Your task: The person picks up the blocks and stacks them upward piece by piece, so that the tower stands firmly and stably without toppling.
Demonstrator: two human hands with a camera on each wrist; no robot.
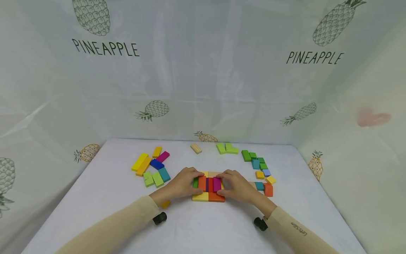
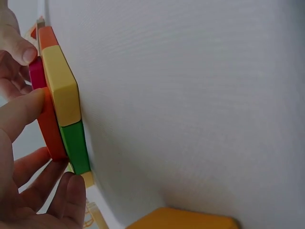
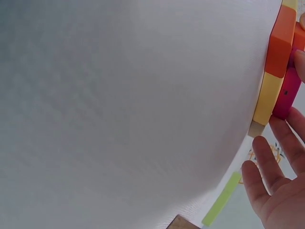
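At mid-table, an orange block and a magenta block lie in an upper layer, with narrower purple and red blocks between them. My left hand pinches the orange block between thumb and fingers at its near and far ends. On the other side, my right hand holds the magenta block the same way. Beneath them is a layer with a pale yellow block, a green block and a red-orange block along its edges. Fingers hide parts of both layers.
Loose yellow, magenta, blue and lime blocks lie to the left. Green, teal and orange blocks sit to the right. Farther back are wooden pieces and lime blocks. An orange-yellow block lies near my left wrist.
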